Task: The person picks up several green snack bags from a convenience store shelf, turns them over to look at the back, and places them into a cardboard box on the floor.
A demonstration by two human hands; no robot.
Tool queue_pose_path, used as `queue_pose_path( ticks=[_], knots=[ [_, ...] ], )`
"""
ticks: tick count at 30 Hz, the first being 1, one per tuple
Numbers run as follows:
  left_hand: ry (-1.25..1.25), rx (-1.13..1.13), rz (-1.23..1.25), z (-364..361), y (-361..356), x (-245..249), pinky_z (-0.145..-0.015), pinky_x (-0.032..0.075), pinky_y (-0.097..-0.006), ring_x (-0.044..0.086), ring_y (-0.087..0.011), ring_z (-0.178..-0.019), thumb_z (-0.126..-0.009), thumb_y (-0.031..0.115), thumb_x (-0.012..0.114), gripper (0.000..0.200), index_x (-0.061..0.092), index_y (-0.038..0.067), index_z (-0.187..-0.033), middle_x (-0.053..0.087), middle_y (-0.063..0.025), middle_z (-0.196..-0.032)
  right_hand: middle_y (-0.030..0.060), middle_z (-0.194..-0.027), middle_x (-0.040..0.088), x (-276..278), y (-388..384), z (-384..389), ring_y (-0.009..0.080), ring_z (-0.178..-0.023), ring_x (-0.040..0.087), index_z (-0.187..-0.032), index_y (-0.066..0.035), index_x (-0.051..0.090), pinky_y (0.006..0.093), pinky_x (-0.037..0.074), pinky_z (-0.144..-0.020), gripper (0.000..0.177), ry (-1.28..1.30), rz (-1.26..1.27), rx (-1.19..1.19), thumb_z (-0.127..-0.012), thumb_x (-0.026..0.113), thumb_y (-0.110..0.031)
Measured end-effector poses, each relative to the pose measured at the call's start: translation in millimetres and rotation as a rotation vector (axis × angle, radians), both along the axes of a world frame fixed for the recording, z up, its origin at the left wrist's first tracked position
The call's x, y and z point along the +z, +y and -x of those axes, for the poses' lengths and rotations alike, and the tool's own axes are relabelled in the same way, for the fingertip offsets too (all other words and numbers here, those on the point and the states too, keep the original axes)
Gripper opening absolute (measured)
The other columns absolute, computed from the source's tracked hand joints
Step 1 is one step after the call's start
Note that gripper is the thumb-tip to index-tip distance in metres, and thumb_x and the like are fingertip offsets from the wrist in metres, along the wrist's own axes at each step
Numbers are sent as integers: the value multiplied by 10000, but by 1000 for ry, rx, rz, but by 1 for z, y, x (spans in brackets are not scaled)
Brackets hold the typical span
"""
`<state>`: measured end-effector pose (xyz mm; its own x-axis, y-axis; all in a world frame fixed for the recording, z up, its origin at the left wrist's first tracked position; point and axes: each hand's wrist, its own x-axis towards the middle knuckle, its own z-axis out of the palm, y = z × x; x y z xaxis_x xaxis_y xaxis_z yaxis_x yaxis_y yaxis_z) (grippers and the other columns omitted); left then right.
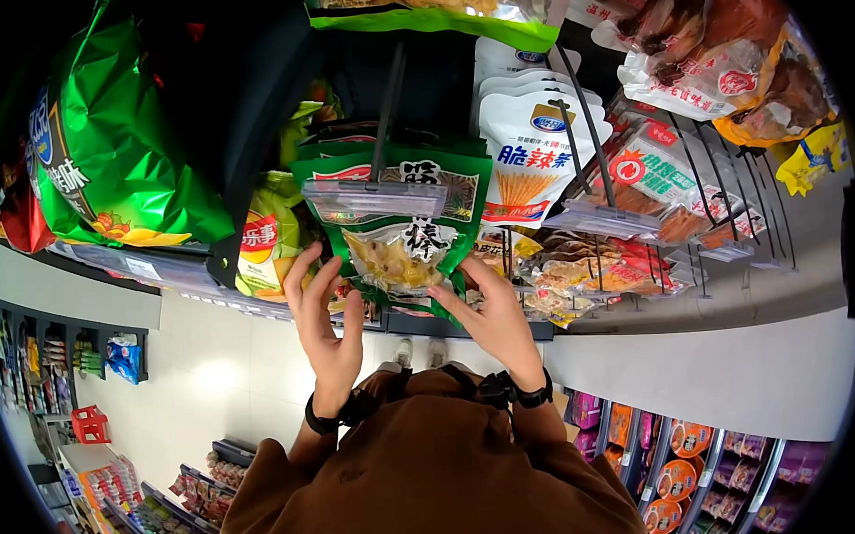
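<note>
A green snack packet [404, 258] with a clear window onto pale yellow food hangs from a hook [390, 108], its top partly covered by a clear plastic tag holder [373, 197]. More packets of the kind are behind it. My left hand [324, 313] is at its lower left edge, fingers spread and holding nothing. On the other side, my right hand [493, 312] has the packet's lower right edge between thumb and fingers, the thumb resting on the front. Close to my left fingertips stands a yellow-green chip bag [264, 237].
A large green bag [126, 136] stands at left. White packets [535, 155] hang to the right, beside several bare metal hooks [764, 199] and reddish vacuum packs [669, 164]. A pale shelf edge [731, 322] runs below. Farther off are a red stool [91, 425] and bowl noodles [678, 479].
</note>
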<state>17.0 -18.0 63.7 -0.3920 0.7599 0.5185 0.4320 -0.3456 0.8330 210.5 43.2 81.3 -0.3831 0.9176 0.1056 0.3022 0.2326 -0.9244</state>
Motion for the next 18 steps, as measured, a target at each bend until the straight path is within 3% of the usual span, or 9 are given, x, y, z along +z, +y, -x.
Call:
queue_pose_path(
  ticks=[7,10,13,18],
  knots=[
    [-247,-76,-100,-1,-11,-1,-924,460,-279,555,-170,-1099,-942,-43,534,396,481,-42,-1334,398,-163,-1444,103,-965,623,-1,-8,-8,189,-777,567,-1136,3,615,295,478,-694,317,77,-61,76,-890,719,-167],
    [-219,-61,-76,-1,-20,-5,-948,442,-280,543,-165,-1141,-961,-27,502,442,428,-29,-1396,418,-148,-1470,94,-980,626,0,-13,-10,158,-788,572,-1151,11,612,280,490,-707,322,121,-35,133,-890,720,-143],
    [-367,-84,-60,-10,-27,0,-947,441,-273,539,-167,-1151,-963,-17,504,459,411,-22,-1413,432,-150,-1466,74,-979,622,-2,-18,-12,117,-793,564,-1156,15,608,259,495,-710,325,175,45,144,-891,722,-135],
    [-384,-17,-40,-16,-29,2,-940,432,-265,554,-153,-1109,-969,36,544,461,407,-17,-1407,472,-155,-1420,44,-949,593,-8,-26,-22,79,-762,527,-1152,15,604,233,474,-677,326,180,123,158,-891,726,-139]
  ],
)
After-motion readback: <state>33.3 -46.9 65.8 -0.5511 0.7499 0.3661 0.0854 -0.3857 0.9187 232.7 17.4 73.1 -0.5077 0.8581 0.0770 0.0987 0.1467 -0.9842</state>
